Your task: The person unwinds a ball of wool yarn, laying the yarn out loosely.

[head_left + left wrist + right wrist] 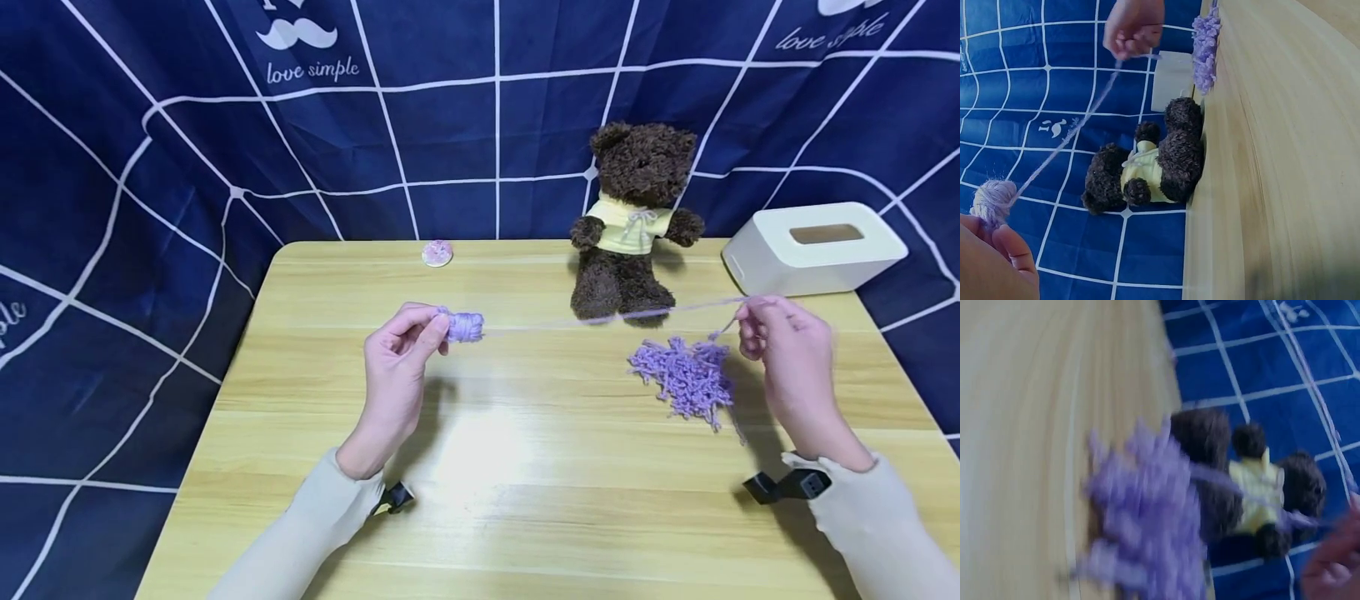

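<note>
My left hand pinches a small wound bundle of lilac yarn between thumb and fingers, above the left half of the table. From it a strand of yarn stretches across to my right hand, which pinches it with curled fingers. A second stretch of yarn runs down from the right hand to a crumpled purple crocheted piece, just left of that hand. In the right wrist view the crocheted piece is blurred, and only part of the right hand shows.
A brown teddy bear in a yellow shirt stands at the table's back edge. Right of it is a white tissue box. A round pink badge lies at the back. Blue gridded cloth hangs behind the wooden table.
</note>
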Motion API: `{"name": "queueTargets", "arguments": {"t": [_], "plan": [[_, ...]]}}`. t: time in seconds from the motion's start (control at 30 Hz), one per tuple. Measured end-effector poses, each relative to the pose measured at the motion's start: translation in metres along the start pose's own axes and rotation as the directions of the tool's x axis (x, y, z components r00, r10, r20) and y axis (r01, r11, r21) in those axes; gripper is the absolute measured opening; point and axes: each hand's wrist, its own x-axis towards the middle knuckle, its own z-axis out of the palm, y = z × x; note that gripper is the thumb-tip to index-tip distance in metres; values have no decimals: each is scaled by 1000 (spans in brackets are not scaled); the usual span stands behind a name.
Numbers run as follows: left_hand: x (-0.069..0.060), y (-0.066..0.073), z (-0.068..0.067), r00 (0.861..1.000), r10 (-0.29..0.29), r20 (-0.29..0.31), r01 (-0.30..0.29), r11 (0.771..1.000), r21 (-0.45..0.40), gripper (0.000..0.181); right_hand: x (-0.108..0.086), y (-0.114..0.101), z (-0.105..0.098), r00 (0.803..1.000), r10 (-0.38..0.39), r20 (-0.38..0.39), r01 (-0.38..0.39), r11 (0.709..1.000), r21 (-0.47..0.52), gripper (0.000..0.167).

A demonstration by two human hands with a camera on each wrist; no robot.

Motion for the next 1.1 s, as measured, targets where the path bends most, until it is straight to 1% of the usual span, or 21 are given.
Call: {"name": "queueTargets", "arguments": {"t": [0.03, 0.07, 0.1, 0.13, 0.17, 0.2, 0.23, 0.27, 0.3, 0.33, 0.37, 0.4, 0.43, 0.5, 0.57, 0.67, 0.8, 0.93, 1.03, 1.1], "plan": [[0, 0, 0, 1000, 1, 2, -1, 1000, -4, 23, 2, 1, -5, 998, 46, 47, -40, 991, -128, 25], [0, 0, 1, 1000, 1, 4, -1, 1000, -7, 24, 3, 3, -9, 990, 94, 106, -64, 965, -253, 25], [0, 0, 1, 1000, 1, 6, -1, 1000, -10, 25, 4, 5, -12, 975, 138, 172, -66, 925, -373, 24], [0, 0, 2, 1000, 0, 8, 0, 1000, -13, 25, 4, 8, -13, 957, 177, 229, -50, 880, -472, 24], [0, 0, 2, 1000, -2, 9, 2, 1000, -15, 25, 4, 10, -13, 936, 212, 280, -27, 840, -543, 24], [0, 1, 3, 1000, -5, 10, 5, 1000, -18, 25, 3, 13, -11, 920, 229, 317, 13, 794, -608, 24], [-1, 1, 3, 1000, -8, 9, 8, 1000, -20, 24, 2, 14, -8, 908, 243, 342, 34, 771, -636, 26], [-1, 1, 4, 1000, -13, 8, 13, 1000, -20, 24, 1, 16, -4, 903, 244, 354, 57, 749, -661, 29], [-1, 0, 4, 1000, -16, 8, 17, 1000, -22, 24, -1, 17, 1, 904, 235, 356, 77, 731, -679, 32], [-1, 0, 5, 1000, -20, 7, 20, 1000, -23, 24, -3, 17, 6, 910, 217, 352, 94, 721, -687, 35], [-1, 0, 5, 1000, -23, 7, 23, 999, -24, 24, -5, 17, 11, 916, 196, 350, 108, 721, -685, 36], [-1, 0, 5, 1000, -25, 7, 25, 999, -24, 25, -7, 17, 17, 923, 173, 344, 116, 727, -677, 37], [-1, -1, 5, 1000, -25, 7, 26, 999, -26, 24, -9, 16, 24, 928, 154, 340, 120, 741, -661, 37], [-1, -1, 6, 1000, -25, 9, 25, 999, -27, 24, -14, 14, 39, 927, 124, 353, 123, 789, -602, 35], [-1, -2, 7, 1000, -25, 11, 25, 999, -27, 24, -20, 12, 57, 917, 111, 382, 127, 828, -546, 33], [-1, -2, 9, 999, -29, 18, 29, 999, -26, 24, -29, 11, 83, 889, 96, 447, 136, 877, -460, 31], [-2, -2, 12, 999, -31, 22, 32, 999, -25, 24, -36, 18, 119, 852, 83, 516, 121, 929, -349, 31], [-3, -2, 13, 999, -37, 28, 38, 999, -16, 24, -43, 28, 151, 814, 111, 570, 72, 955, -289, 32], [-3, -2, 14, 999, -39, 32, 39, 999, -12, 23, -49, 32, 168, 786, 156, 598, 23, 959, -282, 34], [-3, -2, 14, 999, -36, 31, 37, 999, -11, 23, -52, 34, 178, 763, 186, 619, -14, 962, -272, 36]]}}
